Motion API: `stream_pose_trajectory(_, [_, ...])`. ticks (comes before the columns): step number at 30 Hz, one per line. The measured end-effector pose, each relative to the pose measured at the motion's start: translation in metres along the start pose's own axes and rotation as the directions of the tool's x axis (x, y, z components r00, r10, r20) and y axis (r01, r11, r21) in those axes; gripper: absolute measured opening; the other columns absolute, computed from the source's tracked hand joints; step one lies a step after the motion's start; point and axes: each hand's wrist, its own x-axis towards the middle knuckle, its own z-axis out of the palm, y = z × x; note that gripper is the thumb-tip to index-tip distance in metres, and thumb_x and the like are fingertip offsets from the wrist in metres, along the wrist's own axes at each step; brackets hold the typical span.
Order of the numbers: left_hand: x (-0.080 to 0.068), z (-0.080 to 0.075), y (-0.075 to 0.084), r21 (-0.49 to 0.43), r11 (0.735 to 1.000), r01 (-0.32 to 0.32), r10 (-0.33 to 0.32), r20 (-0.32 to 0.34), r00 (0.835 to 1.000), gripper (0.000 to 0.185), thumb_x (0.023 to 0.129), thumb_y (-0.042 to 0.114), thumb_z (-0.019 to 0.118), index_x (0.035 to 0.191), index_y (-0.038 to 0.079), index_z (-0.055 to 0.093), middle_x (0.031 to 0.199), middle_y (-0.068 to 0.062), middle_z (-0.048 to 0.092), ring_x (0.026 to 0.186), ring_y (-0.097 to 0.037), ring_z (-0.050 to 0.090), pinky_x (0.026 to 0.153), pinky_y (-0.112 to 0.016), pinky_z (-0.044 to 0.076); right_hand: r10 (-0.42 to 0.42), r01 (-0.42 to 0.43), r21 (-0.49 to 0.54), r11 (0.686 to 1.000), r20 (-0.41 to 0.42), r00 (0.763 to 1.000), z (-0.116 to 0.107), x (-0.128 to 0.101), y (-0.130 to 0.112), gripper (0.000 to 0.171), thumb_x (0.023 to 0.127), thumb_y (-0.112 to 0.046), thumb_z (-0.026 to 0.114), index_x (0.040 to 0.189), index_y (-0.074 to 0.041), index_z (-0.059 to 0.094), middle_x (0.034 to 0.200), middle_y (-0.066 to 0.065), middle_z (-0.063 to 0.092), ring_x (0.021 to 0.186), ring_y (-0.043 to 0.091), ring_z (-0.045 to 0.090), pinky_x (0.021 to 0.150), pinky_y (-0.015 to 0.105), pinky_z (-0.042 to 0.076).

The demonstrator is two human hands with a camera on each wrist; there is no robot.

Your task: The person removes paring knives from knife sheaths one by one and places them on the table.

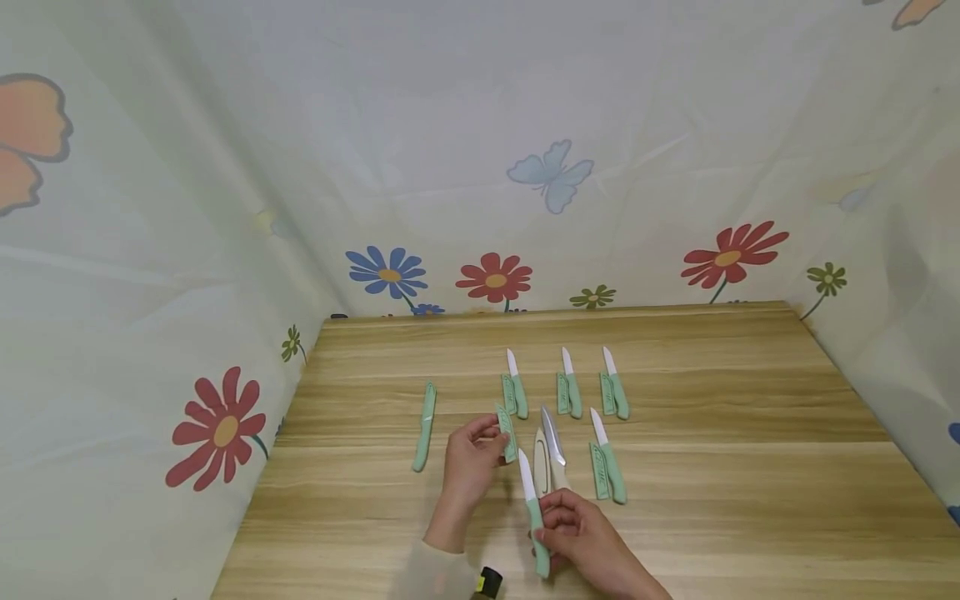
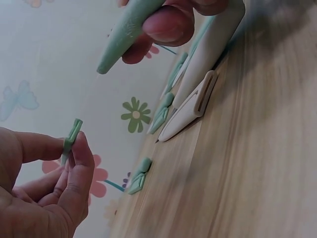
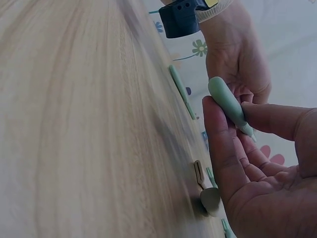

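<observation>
wooden table (image 1: 750, 467), flowered curtain (image 1: 225, 208), capped knife (image 1: 424, 427)

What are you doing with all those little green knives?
A person sits at a wooden table with small green-handled knives laid out on it. The right hand grips one knife by its handle, white blade bare. The left hand pinches a green blade cover close beside it. Four more knives lie next to their covers, one covered knife lies off to the left, and a beige knife lies beside its cover in the middle.
</observation>
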Motion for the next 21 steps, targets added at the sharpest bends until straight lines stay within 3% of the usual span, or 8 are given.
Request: stream_pose_trajectory(21, [-0.0089,0.0052,-0.0054,-0.009,1.0,-0.003,0.004,0.052,0.999,0.034,0.092,0.002,0.073,0.124,-0.003,0.069,0.101,-0.014,0.069,0.083,-0.015,0.071,0.067,-0.029,0.063,0.004,-0.004,-0.008,1.0,-0.049,0.999,-0.0031,-0.0004,-0.006,0.045,0.097,-0.008,0.07,0.132,0.01,0.048,0.102,0.011,0.07,0.087,0.018,0.071,0.072,0.033,0.063])
